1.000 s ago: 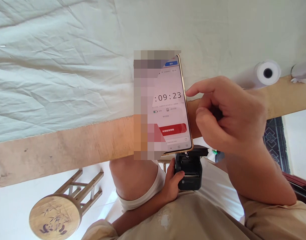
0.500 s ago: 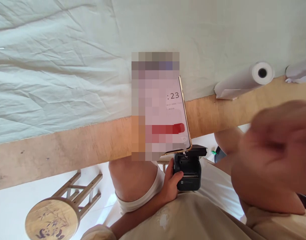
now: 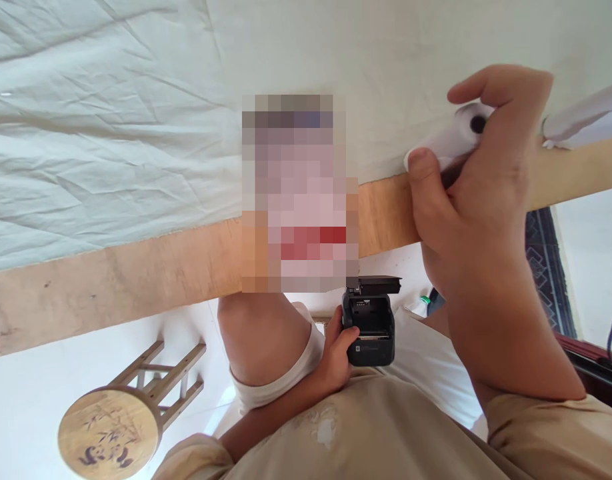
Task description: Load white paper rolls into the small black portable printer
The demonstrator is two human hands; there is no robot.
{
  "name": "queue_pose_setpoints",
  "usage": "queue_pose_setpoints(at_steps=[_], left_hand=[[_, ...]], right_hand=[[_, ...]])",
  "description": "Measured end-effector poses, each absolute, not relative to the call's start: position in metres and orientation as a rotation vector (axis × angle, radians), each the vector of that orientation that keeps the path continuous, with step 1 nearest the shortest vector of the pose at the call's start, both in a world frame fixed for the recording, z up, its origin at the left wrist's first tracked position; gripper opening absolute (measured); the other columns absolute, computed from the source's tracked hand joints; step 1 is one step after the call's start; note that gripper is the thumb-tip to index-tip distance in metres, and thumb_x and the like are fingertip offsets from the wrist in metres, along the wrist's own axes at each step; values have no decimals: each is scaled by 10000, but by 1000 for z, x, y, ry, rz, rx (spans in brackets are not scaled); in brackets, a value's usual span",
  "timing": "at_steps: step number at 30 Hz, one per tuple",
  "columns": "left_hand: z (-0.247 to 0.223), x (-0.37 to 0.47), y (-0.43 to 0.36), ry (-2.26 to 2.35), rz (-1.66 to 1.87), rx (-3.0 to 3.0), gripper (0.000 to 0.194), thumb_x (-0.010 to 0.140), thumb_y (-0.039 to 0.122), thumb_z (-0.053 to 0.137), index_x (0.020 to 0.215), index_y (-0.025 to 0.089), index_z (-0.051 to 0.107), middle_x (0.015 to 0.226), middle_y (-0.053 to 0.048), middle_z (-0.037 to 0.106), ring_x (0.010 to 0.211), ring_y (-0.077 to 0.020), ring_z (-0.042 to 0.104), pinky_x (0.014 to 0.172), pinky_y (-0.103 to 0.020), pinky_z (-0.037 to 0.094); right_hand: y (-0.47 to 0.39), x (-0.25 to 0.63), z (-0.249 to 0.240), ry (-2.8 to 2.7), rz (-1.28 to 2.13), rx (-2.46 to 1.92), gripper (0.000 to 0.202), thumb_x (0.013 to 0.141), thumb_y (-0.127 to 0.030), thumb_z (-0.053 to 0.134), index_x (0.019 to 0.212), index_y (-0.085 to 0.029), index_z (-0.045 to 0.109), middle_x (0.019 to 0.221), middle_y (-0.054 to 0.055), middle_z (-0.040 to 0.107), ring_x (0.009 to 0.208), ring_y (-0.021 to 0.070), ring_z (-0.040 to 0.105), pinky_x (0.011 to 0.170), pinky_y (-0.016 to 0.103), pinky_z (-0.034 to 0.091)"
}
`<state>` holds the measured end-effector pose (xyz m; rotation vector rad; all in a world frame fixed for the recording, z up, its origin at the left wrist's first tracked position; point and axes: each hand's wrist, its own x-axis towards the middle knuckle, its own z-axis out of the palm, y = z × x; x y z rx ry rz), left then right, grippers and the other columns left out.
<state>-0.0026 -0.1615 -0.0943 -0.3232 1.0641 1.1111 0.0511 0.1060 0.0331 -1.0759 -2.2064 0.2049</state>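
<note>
Below the table edge, my left hand grips a small black device, its black lid swung up and its hollow inside showing. At the right, my right hand is around a white paper roll on the table. The thumb lies at the roll's near end and the index finger reaches over the far end, by the dark core. The other fingers are hidden behind the hand. A pixelated patch covers a phone-like thing in the middle.
A cream cloth covers the table above its bare wooden edge. Another white roll lies at the far right. A wooden stool with a panda picture stands on the floor, lower left. My knee is under the edge.
My right hand has moved up from the right side, where it was blurred, onto the white roll. The roll's near end has shifted left in view. My left hand still holds the black device.
</note>
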Motion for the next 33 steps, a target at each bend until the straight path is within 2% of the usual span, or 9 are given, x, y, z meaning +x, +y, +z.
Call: queue_pose_setpoints(at_steps=[2,4,6,8,12,18,24,29,33], left_hand=[[-91,-1,-157,1097,1107,-348,490,664,418,893,1093,214,775,968,-24,779,920,-220,686,837,-329,544],[-87,0,-153,1113,1100,-361,503,645,408,899,1086,208,761,923,-20,775,873,-219,694,814,-336,547],[-86,1,-150,1118,1097,-347,488,641,399,899,1060,204,743,881,-13,763,824,-213,695,785,-334,544],[-86,1,-147,1131,1095,-320,470,635,395,886,1033,202,727,860,-9,759,790,-208,693,757,-329,538],[-87,1,-139,1211,1081,-241,493,593,390,863,1025,200,719,867,-3,780,783,-195,703,753,-311,541],[-76,-1,-123,1315,1013,-18,519,546,412,877,986,204,695,807,25,749,749,-175,680,705,-291,536],[-57,-2,-116,1295,984,169,513,592,430,893,1008,208,691,839,22,737,755,-176,683,706,-296,540],[-47,7,-116,1283,962,245,484,610,426,912,985,210,697,798,38,702,711,-150,640,673,-271,509],[-47,22,-117,1252,999,235,462,662,466,885,1009,209,722,842,9,730,766,-185,681,708,-303,537]], right_hand=[[99,61,34,-2112,335,-1005,364,1080,-262,644,1431,-284,548,1422,48,641,1250,235,693,1105,488,614],[83,75,39,-1929,490,-954,299,1059,-346,736,1327,-307,612,1250,36,682,1106,215,751,991,457,665],[60,94,42,-1754,625,-931,311,981,-341,850,1233,-321,669,1056,18,704,922,207,791,814,417,690],[33,119,39,-1690,695,-928,373,898,-254,893,1218,-315,712,987,23,761,845,233,816,735,423,695],[-19,166,9,-1831,749,-1150,390,875,-136,771,1234,-285,744,1052,47,856,879,238,841,753,391,691],[-63,180,-40,-2103,607,-1175,340,931,-134,641,1218,-278,753,1194,80,799,979,225,808,763,354,667],[-66,177,-57,-2257,522,-1045,382,897,-22,577,1186,-250,680,1183,76,803,952,220,768,800,340,616],[-68,187,-59,-2255,433,-1076,248,925,-36,614,1065,-239,646,1108,60,821,943,219,754,808,346,536],[-75,201,-53,-2186,318,-1059,212,950,-39,617,923,-247,639,1043,17,830,985,214,760,880,364,491]])
